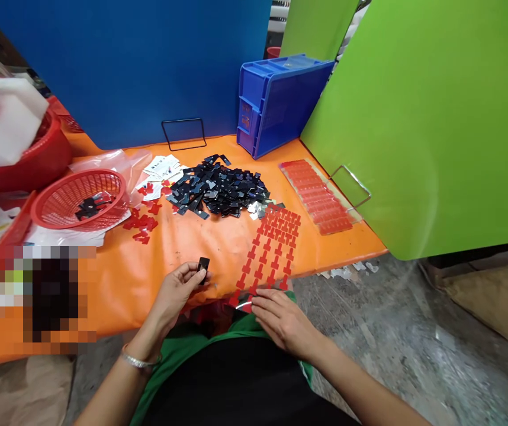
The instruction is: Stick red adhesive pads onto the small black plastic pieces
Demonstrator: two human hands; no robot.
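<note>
In my left hand (182, 284) is a small black plate (203, 271), pinched upright between thumb and fingers above the near part of the orange table. My right hand (283, 319) lies at the table's front edge, its fingers stretched out side by side and the thumb hidden. Its fingertips reach the near end of a sheet of red T-shaped stickers (264, 266), beside a dark piece with a bright curved edge (244, 304). Farther back, a heap of black plates (222, 188) is spread on the table. Loose red pieces (142, 225) lie left of the heap.
A red basket (43, 213) with a few black and red pieces stands at the left. White printed cards (164, 168) lie behind it. A blue crate (296, 109) stands on its side at the back. Another red sticker sheet (316, 195) lies by the green panel (440, 118).
</note>
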